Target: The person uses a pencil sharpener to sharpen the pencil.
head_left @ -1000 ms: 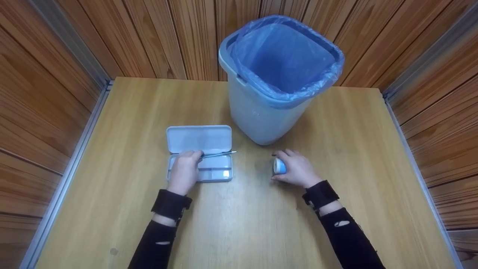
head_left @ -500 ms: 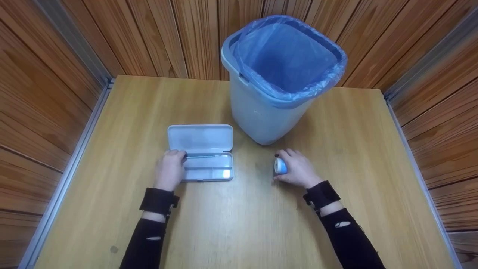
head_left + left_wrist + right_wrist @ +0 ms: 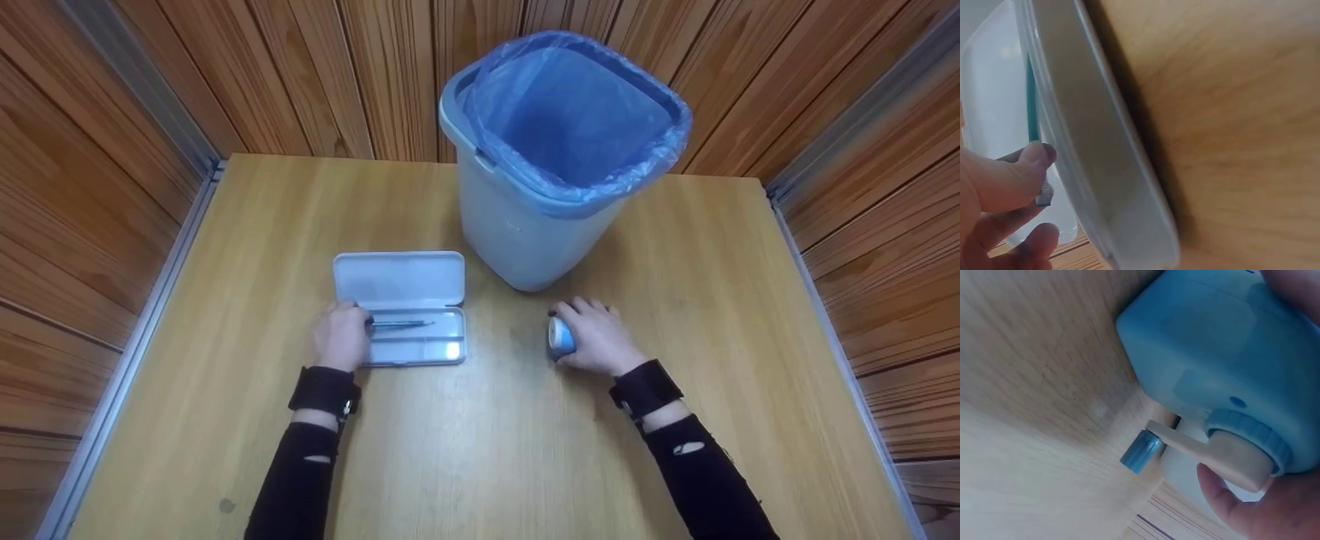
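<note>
My left hand (image 3: 341, 337) pinches a teal pencil (image 3: 403, 324) near one end, over the back compartment of a pale pencil case (image 3: 400, 279). In the left wrist view, the pencil (image 3: 1032, 107) runs along inside the case's wall, and its silver end (image 3: 1044, 195) pokes out past my thumb. The case's lid lies folded back. My right hand (image 3: 598, 341) grips a blue and white crank pencil sharpener (image 3: 560, 336). The right wrist view has the sharpener's blue body (image 3: 1207, 343) beside the tabletop, its pale crank arm (image 3: 1185, 441) and blue knob (image 3: 1140, 451) pointing away from my fingers.
A tall pale bin (image 3: 517, 225) with a blue plastic liner (image 3: 600, 112) stands behind the case and the sharpener. Wood-panelled walls (image 3: 405, 82) enclose the wooden table (image 3: 480, 465) at the back and sides. A clear block sits in the case's front right corner.
My left hand has shifted left with the pencil. The pencil, earlier reaching past the case's right edge, now lies within its outline, over the back compartment. My right hand stays on the sharpener.
</note>
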Demonstrator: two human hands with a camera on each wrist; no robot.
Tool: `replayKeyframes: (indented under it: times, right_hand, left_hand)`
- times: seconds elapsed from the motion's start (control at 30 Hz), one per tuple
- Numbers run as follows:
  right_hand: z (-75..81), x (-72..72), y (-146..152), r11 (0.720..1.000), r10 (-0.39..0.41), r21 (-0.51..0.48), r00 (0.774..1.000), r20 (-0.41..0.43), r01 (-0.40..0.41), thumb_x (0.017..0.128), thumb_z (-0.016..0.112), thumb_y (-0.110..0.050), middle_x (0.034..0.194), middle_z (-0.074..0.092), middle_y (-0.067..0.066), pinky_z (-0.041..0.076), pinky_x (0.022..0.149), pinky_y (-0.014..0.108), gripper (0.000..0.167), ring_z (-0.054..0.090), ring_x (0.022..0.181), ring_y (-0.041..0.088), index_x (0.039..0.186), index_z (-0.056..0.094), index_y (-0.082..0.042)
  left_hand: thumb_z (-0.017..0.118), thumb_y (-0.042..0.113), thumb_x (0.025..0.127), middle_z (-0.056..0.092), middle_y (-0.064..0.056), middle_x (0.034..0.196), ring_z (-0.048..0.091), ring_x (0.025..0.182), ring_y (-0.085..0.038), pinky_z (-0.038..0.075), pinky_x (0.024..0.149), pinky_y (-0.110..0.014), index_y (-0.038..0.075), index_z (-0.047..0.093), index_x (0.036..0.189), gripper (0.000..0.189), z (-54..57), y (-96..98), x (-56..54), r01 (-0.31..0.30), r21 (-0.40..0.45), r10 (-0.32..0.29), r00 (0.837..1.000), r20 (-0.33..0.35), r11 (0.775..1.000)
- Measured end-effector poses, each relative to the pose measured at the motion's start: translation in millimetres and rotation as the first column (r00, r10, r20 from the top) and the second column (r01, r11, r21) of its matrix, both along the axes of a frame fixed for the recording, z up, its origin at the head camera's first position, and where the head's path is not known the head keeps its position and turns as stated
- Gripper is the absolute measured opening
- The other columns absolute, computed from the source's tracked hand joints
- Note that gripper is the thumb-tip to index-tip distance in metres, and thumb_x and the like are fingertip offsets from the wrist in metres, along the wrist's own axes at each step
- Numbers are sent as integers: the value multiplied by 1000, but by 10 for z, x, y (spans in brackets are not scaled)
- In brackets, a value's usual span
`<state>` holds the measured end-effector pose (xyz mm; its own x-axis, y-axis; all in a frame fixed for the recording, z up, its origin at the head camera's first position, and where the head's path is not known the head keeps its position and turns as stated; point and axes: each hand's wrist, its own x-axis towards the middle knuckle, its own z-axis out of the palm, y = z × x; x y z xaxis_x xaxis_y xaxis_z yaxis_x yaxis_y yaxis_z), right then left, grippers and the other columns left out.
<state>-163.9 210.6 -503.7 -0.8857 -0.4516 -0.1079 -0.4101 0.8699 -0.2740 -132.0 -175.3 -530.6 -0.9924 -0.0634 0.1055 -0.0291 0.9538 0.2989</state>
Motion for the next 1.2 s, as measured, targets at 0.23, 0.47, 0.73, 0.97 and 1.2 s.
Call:
replayKeyframes:
  times: [0.23,0.47,0.73,0.97,1.2]
  right_hand:
    - [35,11,5,999,24,34,999,-22,-24,60,94,-26,127,59,17,36,97,61,83,51,121,42,133,55,-17]
    - [34,12,14,999,50,22,997,-55,-49,61,93,-23,122,60,18,37,94,61,80,52,117,43,131,55,-17]
    - [34,-7,18,998,45,33,999,-20,-45,64,90,-23,123,61,19,42,93,61,76,56,117,43,129,54,-9]
    - [2,-15,68,998,56,1,998,-20,-56,65,90,-23,122,62,20,43,94,64,72,58,116,43,126,55,-5]
    - [-16,-22,134,996,47,-73,999,26,-45,66,88,-16,132,57,29,40,107,65,73,53,125,50,128,53,-1]
  left_hand:
    - [66,-2,76,66,-13,81,60,80,-33,52,70,-46,5,75,77,11,-20,32,-67,16,-59,-13,999,43,998]
    - [63,-5,76,67,-14,80,62,80,-35,52,72,-48,3,72,75,12,-61,8,-63,20,-54,-17,998,65,998]
    - [72,3,80,69,-15,88,64,84,-36,54,74,-48,1,75,90,10,66,163,1,42,79,-36,997,-69,996]
    - [77,0,74,66,-13,83,63,77,-31,53,73,-43,2,74,89,15,138,822,85,324,125,-287,925,-247,938]
    - [80,12,77,68,-16,104,65,94,-32,54,88,-43,-1,69,106,33,102,1537,64,461,252,-473,881,-18,851]
